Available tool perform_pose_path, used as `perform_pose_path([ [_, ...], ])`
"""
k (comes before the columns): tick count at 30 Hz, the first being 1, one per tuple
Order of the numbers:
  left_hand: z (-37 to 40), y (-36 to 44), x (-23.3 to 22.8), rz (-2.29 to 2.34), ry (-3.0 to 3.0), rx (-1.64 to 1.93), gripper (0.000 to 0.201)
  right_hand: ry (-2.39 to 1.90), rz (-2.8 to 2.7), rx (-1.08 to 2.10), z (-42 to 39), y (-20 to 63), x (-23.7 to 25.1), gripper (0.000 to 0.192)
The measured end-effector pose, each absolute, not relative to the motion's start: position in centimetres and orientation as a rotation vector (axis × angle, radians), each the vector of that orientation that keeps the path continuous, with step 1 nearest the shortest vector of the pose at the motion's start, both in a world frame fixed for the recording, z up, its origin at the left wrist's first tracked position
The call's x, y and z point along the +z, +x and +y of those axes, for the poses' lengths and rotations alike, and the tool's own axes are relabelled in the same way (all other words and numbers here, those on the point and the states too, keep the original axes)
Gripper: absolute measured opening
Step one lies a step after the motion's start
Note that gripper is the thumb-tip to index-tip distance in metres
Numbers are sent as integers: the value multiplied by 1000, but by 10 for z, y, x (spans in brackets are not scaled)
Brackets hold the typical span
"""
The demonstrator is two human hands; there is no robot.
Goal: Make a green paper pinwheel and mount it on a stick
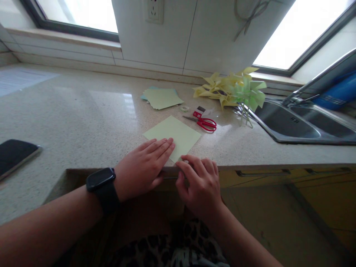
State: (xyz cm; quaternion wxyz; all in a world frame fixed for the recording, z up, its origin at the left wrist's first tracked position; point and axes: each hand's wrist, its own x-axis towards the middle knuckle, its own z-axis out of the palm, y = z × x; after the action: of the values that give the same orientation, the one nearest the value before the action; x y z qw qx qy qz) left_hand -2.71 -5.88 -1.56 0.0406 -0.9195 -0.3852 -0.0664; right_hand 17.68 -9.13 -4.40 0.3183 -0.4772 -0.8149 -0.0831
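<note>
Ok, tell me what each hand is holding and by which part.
The left hand presses flat on the near edge of the green paper; the right hand pinches its near corner with the fingers. Nothing is lifted.

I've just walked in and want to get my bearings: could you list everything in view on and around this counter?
paper sheet: one, pale green, counter's front edge, under both hands
paper stack: a few sheets, pale green over blue, farther back
scissors: one, red handles, right of the sheet
tape roll: one, clear, beside the stack
small red and white box: one, by the scissors
paper pinwheels: a pile, yellow and green, beside the sink
sink: one, steel, right
phone: one, black, left
counter: one, speckled beige
wall socket: one, white
watch: one, black, left wrist
left hand: flat on the sheet
right hand: fingers pinching the sheet's near corner
</note>
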Motion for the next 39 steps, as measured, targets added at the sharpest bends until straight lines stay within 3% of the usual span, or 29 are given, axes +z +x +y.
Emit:
perform_pose_path([
  [9, -59, -28, -16, -1176, -2820, -206, 73, -1266, -2134, -226, -92, 176, -47, 39],
  [19, -59, -27, -15, -1180, -2827, -190, 74, -1209, -2118, -238, -96, 177, -51, 29],
  [39, -60, -27, -16, -1192, -2816, -192, 76, -1271, -2203, -395, -90, 176, -51, 39],
])
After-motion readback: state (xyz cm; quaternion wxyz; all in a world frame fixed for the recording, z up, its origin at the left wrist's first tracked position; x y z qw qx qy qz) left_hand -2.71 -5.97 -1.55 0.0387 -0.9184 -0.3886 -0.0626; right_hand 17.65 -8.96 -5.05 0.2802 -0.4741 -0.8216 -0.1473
